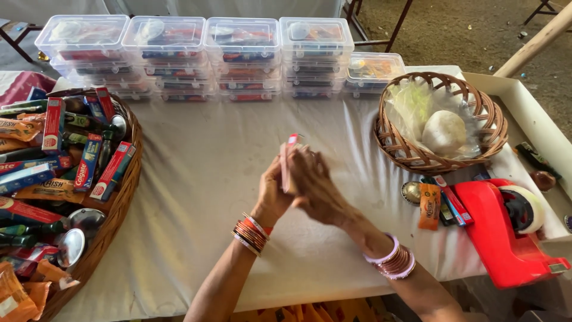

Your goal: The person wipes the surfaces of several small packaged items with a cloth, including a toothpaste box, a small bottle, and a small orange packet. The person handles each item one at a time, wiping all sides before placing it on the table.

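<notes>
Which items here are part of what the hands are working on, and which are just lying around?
In hand: slim pink packet, pressed between left hand and right hand.

Lying about: big basket, small basket, stacked clear boxes, red tape dispenser.

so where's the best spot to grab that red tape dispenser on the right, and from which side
Probably the red tape dispenser is best gripped across its long red body behind the tape roll, coming from above with fingers down both flat sides. It lies lengthwise on the table, its top is clear, and small packets crowd its left end.
</notes>
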